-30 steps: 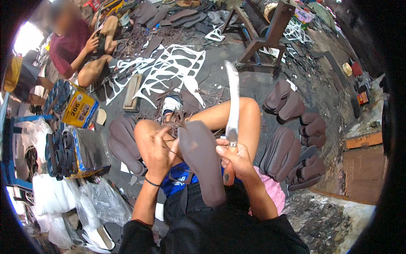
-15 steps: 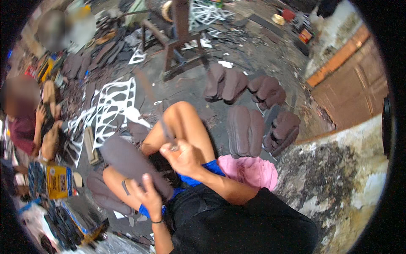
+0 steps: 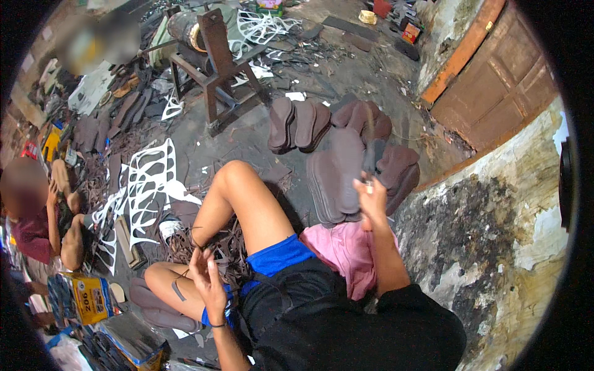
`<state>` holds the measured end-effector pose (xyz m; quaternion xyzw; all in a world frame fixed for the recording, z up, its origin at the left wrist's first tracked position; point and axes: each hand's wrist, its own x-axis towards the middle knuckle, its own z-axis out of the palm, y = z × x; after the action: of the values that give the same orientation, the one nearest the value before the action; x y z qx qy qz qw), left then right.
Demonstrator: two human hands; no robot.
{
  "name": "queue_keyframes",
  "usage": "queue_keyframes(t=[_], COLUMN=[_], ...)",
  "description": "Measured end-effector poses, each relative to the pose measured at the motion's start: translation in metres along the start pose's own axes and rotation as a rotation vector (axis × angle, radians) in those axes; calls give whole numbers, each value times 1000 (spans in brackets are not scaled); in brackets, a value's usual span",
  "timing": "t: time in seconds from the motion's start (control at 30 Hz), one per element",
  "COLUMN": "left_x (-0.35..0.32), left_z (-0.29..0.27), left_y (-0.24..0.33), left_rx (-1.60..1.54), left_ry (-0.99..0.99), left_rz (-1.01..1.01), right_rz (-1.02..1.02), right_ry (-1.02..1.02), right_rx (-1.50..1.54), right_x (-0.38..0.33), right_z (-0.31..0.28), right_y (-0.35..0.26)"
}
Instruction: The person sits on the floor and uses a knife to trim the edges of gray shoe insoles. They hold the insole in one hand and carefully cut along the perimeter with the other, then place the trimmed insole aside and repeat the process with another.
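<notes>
My right hand (image 3: 373,201) is closed round a knife (image 3: 370,145), its blade pointing up and smeared by motion. Next to its fingers, a brown shoe sole (image 3: 345,164) lies over a stack of soles (image 3: 323,191); I cannot tell whether the fingers also grip it. My left hand (image 3: 208,278) hangs over my left thigh with its fingers apart and nothing in it. Thin brown trimmings (image 3: 232,256) are heaped between my legs, and one dark strip (image 3: 178,289) rests on my thigh. More soles (image 3: 162,309) lie beside and under that thigh.
Other sole stacks (image 3: 297,123) stand ahead on the right. A pink cloth (image 3: 343,253) lies by my right hip. White cut-out netting (image 3: 151,185) covers the floor at left, near a seated person (image 3: 37,216). A wooden stand (image 3: 216,80) is ahead; a stained wall (image 3: 476,247) closes the right.
The sole has left my lap and is now over the stack at right. My right hand has swung rightward with the knife. My left hand is now empty, and the view has shifted.
</notes>
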<state>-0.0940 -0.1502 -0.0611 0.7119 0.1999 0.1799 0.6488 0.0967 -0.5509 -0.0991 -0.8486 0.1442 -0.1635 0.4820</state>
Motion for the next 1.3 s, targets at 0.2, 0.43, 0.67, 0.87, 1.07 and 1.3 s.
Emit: queue_keyframes(t=[0.2,0.43,0.67,0.87,1.07,1.3], left_x=[-40,-94,-157,-187,-184,-172], left_z=[-54,-98,-112,-109,-114,-135], left_y=[-7,11,-22,-53,-70,-48], left_rx=[205,129,204,179,274,367], left_ry=[115,527,699,732,633,523], left_rz=[16,53,18,-30,-88,-62], right_rz=[145,-32,-229,-221,-121,-100], right_ry=[-190,-64,-155,-208,-244,-196], right_rx=[-199,-150,18,141,199,168], right_x=[13,1,-27,-30,-43,-50], right_z=[-15,11,15,18,16,6], right_y=[93,66,-19,-27,-29,-32])
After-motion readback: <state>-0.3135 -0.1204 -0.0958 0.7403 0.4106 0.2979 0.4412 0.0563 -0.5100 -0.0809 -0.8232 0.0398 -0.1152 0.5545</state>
